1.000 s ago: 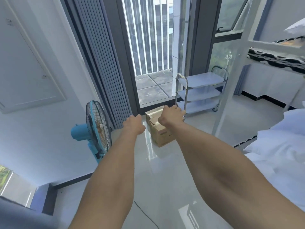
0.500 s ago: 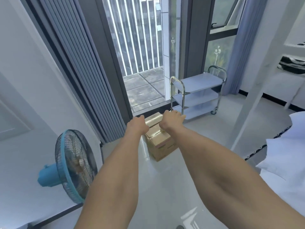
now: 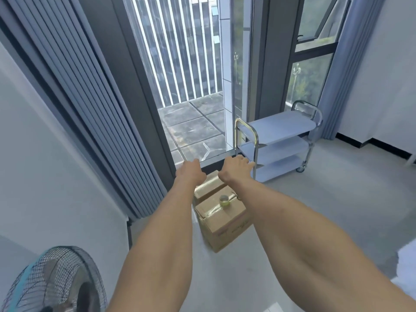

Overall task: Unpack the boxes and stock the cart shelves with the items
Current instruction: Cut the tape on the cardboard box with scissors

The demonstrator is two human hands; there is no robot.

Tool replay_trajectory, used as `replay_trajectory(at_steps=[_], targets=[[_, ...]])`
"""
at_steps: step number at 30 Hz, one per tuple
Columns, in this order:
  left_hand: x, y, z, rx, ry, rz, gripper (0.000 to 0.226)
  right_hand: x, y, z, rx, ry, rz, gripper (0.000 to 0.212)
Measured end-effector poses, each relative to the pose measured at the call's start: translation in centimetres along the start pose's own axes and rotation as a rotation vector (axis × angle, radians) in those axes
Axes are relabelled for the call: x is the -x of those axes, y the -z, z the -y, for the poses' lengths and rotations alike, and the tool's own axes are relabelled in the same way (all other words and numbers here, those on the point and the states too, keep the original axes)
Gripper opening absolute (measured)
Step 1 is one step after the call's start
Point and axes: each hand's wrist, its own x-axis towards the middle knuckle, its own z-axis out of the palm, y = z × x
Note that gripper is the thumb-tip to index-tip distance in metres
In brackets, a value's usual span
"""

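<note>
The cart [image 3: 279,143], three bare shelves on castors by the glass door, could be nudged away if it is leaned on during stocking, and the tape roll [image 3: 224,200] lying loose on the near box [image 3: 221,221] could be knocked to the glossy floor once the flaps are pulled. Both boxes are taped shut on the floor just left of the cart, the far box [image 3: 208,185] partly hidden below the outstretched hands. The left hand [image 3: 191,172] and right hand [image 3: 235,168] hold nothing, fingers seemingly loosely extended, though contact with the far box cannot be judged from this angle.
</note>
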Motion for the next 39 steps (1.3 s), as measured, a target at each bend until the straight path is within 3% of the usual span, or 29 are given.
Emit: replay_trajectory(at_steps=[11,21,34,39], targets=[[-22.1,0.2,-2.6,-0.015,-0.051,0.056,0.041,-20.5,0.2,2.7,0.011,-0.061,0.039,0.039],[-36.5,-0.1,-7.5,-0.001,-0.112,0.054,0.033,-35.2,0.7,3.2,-0.026,-0.063,0.047,0.041],[-55.6,-2.7,-11.6,0.088,0.15,0.061,0.035,-59.3,-1.6,2.1,0.037,0.15,0.137,0.037],[-59.8,-4.6,-13.2,0.121,0.215,0.082,0.039,-64.8,-3.9,2.3,0.039,0.234,0.222,0.039]])
